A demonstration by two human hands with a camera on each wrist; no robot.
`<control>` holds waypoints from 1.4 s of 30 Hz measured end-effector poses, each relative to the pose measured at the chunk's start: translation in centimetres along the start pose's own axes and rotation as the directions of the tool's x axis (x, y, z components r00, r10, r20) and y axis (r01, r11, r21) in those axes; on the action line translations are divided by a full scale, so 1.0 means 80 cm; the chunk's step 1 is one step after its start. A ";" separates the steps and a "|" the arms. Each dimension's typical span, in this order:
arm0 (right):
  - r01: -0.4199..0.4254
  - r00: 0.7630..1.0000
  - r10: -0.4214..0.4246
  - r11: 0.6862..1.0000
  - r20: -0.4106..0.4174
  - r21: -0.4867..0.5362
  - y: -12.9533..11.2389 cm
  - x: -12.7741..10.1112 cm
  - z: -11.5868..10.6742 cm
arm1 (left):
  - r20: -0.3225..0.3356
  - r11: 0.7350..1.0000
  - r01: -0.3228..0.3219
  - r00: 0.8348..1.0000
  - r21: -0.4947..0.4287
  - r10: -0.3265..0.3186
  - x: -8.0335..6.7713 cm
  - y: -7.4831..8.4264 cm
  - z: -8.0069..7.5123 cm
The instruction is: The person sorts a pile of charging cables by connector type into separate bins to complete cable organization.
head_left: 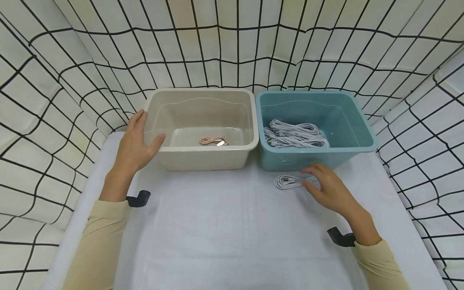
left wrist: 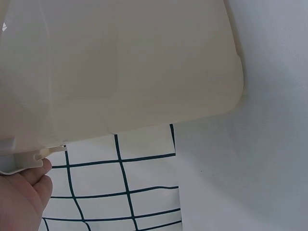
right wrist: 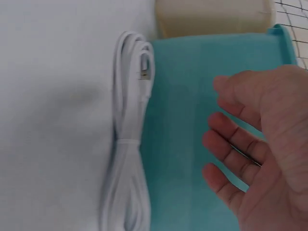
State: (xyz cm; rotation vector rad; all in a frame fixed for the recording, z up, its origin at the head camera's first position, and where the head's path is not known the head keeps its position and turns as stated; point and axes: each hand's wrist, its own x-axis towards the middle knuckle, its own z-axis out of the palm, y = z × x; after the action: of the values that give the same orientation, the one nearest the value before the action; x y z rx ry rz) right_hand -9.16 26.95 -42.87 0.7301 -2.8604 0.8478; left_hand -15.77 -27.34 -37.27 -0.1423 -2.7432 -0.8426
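Observation:
My left hand lies at the left end of a beige plastic bin, its fingers along the outside of the rim and its thumb stretched over the front corner. In the left wrist view, fingertips touch the underside of that rim. My right hand hovers in front of a teal bin, thumb and fingers apart with nothing between them. Close by, a bundled white cable lies on the cloth, partly covered by this hand in the head view. The right wrist view shows the bundle with a tie around its middle.
Several white cable bundles fill the left part of the teal bin. A small pinkish-beige cable lies inside the beige bin. Both bins stand side by side on a white cloth, with black wire grid behind and at the sides.

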 end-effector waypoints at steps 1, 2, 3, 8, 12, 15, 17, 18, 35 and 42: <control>-0.014 1.000 0.014 1.000 0.009 0.003 0.004 -0.001 0.004 | 0.000 1.000 -0.002 1.000 0.000 0.002 0.000 0.000 0.000; -0.027 0.999 0.027 1.000 0.018 0.007 0.007 -0.001 0.008 | 0.000 1.000 -0.003 1.000 -0.001 0.003 0.000 0.000 0.000; -0.040 0.999 0.039 0.999 0.026 0.014 0.011 -0.002 0.011 | 0.001 1.000 -0.004 1.000 0.000 0.004 0.000 0.001 0.001; -0.051 0.998 0.050 0.998 0.033 0.020 0.026 -0.005 0.027 | 0.003 1.000 -0.003 1.000 0.000 0.003 0.001 0.001 0.001; -0.051 0.998 0.051 0.999 0.036 0.003 0.035 -0.007 0.036 | 0.004 1.000 0.002 1.000 0.007 -0.002 0.001 0.001 0.000; -0.077 0.996 0.077 0.997 0.049 -0.002 0.038 -0.009 0.039 | 0.001 1.000 0.002 1.000 0.007 -0.002 0.001 0.001 0.001; -0.083 0.995 0.083 0.997 0.047 -0.005 0.042 -0.010 0.041 | 0.000 1.000 0.001 1.000 0.004 -0.001 0.001 0.001 0.003; -0.082 0.996 0.083 0.997 0.043 -0.011 0.044 -0.010 0.043 | 0.000 1.000 0.000 1.000 0.003 0.000 0.002 0.001 0.003; -0.159 0.987 0.160 0.979 0.001 -0.129 0.037 -0.010 0.064 | 0.013 1.000 0.010 1.000 0.005 -0.010 0.002 0.002 0.001; -0.149 0.987 0.156 0.980 0.046 -0.134 0.031 -0.014 0.063 | 0.005 1.000 0.013 1.000 0.001 -0.013 0.001 0.001 0.002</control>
State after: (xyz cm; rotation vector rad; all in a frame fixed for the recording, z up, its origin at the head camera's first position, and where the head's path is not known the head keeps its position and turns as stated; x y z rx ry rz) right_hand -9.00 26.59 -48.58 0.5340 -3.0189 0.6581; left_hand -15.88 -27.22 -37.32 -0.1261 -2.7520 -0.8460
